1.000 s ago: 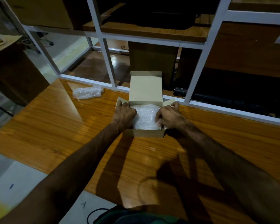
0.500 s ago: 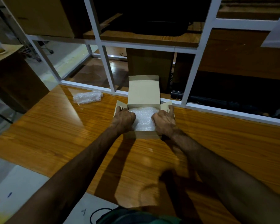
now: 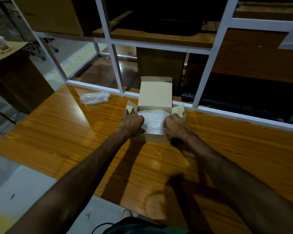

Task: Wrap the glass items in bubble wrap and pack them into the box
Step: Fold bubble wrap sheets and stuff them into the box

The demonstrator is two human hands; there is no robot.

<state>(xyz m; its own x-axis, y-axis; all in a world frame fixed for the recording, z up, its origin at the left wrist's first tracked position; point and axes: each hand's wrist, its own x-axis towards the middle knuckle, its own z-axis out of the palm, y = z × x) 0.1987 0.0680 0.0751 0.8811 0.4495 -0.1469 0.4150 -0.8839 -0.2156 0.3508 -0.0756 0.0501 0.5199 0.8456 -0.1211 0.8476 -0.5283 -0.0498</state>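
Your desk (image 3: 61, 132) is wood-grain laminate, orange-brown, with glare streaks across the left half. Directly on it: the open cardboard box (image 3: 155, 96) near the far edge, rear lid flap standing up, side flaps splayed out, bubble-wrapped contents filling the inside. Well left of the box, also by the far edge, sits a separate bubble wrap bundle (image 3: 94, 98), apart from everything else; can't tell whether anything's inside it. A white metal frame (image 3: 115, 68) runs along the desk's far edge.
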